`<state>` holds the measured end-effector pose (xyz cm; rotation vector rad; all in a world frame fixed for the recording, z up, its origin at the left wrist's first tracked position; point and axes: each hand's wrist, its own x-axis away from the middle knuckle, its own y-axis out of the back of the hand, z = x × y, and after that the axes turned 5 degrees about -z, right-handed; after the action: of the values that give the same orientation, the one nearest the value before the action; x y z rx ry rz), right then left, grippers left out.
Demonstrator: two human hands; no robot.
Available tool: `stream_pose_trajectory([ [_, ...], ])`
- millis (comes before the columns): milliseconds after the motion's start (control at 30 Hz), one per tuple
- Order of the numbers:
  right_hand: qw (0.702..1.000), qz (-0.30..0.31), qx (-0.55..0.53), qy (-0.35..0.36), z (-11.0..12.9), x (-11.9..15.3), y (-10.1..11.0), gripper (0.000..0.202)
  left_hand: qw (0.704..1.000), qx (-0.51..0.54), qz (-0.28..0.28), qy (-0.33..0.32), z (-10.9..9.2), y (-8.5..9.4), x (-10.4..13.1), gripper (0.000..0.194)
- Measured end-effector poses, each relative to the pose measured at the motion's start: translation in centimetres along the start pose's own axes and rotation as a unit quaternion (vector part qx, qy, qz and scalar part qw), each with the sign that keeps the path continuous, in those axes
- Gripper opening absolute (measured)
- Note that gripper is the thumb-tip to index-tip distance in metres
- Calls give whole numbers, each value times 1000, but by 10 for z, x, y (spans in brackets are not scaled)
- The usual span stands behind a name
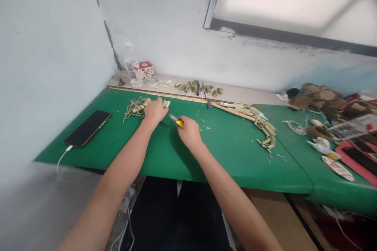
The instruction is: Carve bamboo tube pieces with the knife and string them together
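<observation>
My left hand point(156, 110) is closed around a short bamboo piece point(166, 104) whose pale end sticks out past the fingers. Just left of it lies a tangle of brown string point(134, 109) with another bamboo piece point(146, 102) against the hand. My right hand point(189, 131) grips a utility knife point(179, 123) with a yellow part on its handle. The blade points up and left toward the held bamboo, with a small gap between them. The palm hides the rest of the knife.
A phone point(88, 128) on a charging cable lies left on the green table point(229, 157). Along the back stand a plastic bottle point(133, 66), a red-white box point(146, 70), a tape roll point(151, 81) and cut bamboo tubes point(191, 86). A hammer point(232, 110) and joined bamboo pieces point(266, 131) lie right.
</observation>
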<state>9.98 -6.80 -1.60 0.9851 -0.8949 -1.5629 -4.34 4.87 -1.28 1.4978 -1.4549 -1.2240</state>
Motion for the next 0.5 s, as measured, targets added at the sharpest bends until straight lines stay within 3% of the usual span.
stream_pose_trajectory([
  [133, 999, 23, 25, 11, 25, 4, -20, 32, 1000, 2, 12, 12, 4, 0, -5, 40],
  [267, 998, 14, 55, -17, 17, 6, -17, 27, 998, 57, 20, 21, 15, 2, -11, 35],
  [367, 995, -5, 73, -75, -19, 8, 2, 24, 995, 88, 24, 32, 21, 6, -13, 33],
  [500, 976, -42, 126, -175, -97, 20, 40, 22, 995, 86, 20, 40, 20, 8, -11, 32],
])
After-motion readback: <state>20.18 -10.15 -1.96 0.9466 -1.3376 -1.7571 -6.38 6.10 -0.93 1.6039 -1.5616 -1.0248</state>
